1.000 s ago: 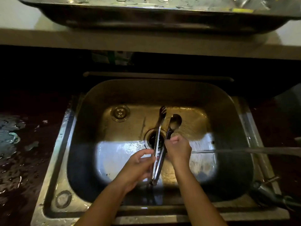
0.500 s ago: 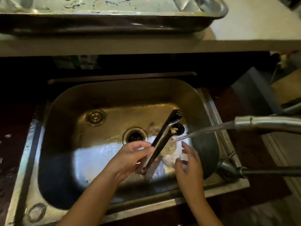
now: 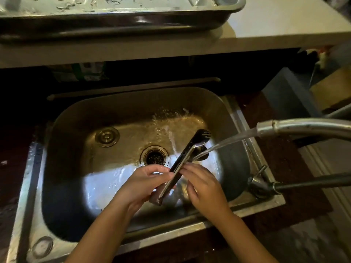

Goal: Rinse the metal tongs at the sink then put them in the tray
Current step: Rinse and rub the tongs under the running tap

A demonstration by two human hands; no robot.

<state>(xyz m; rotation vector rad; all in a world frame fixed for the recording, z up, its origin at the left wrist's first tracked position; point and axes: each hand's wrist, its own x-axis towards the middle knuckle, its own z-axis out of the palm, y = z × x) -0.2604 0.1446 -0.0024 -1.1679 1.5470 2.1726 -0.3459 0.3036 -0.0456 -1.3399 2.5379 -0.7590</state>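
The tongs (image 3: 182,164) are held over the sink (image 3: 62,141), slanting from their hinged end at about 7 o'clock up to the forked tips at 1 o'clock, just right of the drain (image 3: 154,155). The left hand (image 3: 141,184) has its fingers curled around the lower half of the handles, closed on them. The right hand (image 3: 204,184) lies against the tongs from the 3 o'clock side, fingers loosely bent and touching the metal, without wrapping it. Water streams from the tap (image 3: 296,128) at 3 o'clock and strikes the tongs near their spoon-shaped tip, splashing across the sink floor. The tray (image 3: 133,18) sits on the counter (image 3: 275,31) at 12 o'clock, well apart from the tongs, wet inside.
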